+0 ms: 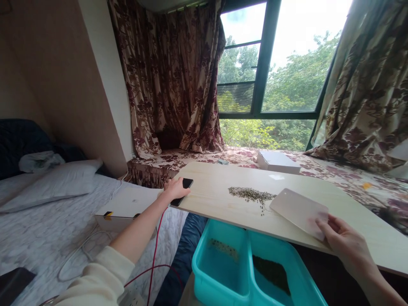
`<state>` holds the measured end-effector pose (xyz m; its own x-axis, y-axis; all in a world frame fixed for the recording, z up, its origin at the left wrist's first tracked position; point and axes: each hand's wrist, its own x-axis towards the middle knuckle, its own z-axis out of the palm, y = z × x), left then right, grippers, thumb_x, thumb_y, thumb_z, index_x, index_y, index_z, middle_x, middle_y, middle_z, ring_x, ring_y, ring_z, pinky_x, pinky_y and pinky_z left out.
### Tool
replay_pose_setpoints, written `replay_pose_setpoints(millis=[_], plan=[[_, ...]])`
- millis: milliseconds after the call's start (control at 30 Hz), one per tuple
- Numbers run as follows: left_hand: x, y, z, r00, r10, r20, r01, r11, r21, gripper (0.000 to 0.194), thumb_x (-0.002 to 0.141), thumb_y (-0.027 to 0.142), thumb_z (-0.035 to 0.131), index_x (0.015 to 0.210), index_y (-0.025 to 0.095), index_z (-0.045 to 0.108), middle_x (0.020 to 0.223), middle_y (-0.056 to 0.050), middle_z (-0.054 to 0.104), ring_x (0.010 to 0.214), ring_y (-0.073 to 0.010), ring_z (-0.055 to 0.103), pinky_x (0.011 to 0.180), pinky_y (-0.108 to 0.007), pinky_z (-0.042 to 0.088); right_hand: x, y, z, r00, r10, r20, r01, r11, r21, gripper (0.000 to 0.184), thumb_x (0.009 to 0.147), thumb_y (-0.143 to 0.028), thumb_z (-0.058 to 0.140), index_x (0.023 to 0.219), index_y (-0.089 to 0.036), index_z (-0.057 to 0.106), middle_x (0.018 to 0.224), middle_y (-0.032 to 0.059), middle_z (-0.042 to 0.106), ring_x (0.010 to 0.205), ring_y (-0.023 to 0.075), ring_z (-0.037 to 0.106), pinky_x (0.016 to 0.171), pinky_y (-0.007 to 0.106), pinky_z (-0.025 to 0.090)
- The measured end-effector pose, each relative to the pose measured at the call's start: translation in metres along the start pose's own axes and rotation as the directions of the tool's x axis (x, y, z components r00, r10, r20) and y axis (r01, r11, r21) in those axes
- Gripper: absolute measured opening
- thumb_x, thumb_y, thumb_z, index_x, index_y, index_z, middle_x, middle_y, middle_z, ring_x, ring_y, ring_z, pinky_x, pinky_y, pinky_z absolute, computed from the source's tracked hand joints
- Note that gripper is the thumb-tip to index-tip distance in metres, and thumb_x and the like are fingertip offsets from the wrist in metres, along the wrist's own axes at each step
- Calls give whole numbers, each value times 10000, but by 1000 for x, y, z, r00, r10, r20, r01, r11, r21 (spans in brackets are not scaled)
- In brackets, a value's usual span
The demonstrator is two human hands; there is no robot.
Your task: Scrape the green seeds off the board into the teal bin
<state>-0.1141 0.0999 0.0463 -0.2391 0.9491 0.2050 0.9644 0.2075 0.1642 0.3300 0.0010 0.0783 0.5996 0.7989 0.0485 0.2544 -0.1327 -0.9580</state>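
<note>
Seeds (251,195) lie in a loose grey-green heap near the middle of the pale wooden tabletop (223,204), spread thin enough to be pushed about. At the board's nine o'clock corner, the left hand (174,189) rests flat with fingers curled loosely over a black phone (182,191) that overhangs the edge, apparently pinning it there; a red cable (156,250) trails down below the arm. A white box (127,206) sits on the bed (47,229) just beside that corner. At three o'clock of the heap, the right hand (342,240) pinches the near corner of a white card (299,210), thumb on top, the card laid flat with its far edge toward the seeds like a scraper. At six o'clock, below the tabletop's near edge, a teal two-compartment bin (223,289) waits, a few pale seeds in its left half, a darker pile in its right.
</note>
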Motion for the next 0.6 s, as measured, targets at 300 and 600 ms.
replay_pose_setpoints(millis=[300, 600], plan=[[2, 9, 7, 999, -45, -13, 45, 999, 10, 325, 931, 353, 580, 1204, 180, 546, 1213, -79, 570, 1011, -224, 600, 844, -433, 523, 2, 4, -1, 999, -31, 20, 31, 999, -8, 387, 463, -420, 631, 797, -226, 608, 783, 48, 697, 697, 248, 625, 530, 293, 476], [-13, -36, -2, 981, 97, -166, -117, 987, -111, 306, 937, 351, 570, 1197, 191, 553, 1223, -78, 568, 1015, -219, 597, 853, -430, 519, 11, 16, -1, 997, -55, 56, 57, 998, -32, 454, 485, -454, 628, 871, -217, 612, 855, 73, 716, 669, 228, 638, 495, 271, 487]])
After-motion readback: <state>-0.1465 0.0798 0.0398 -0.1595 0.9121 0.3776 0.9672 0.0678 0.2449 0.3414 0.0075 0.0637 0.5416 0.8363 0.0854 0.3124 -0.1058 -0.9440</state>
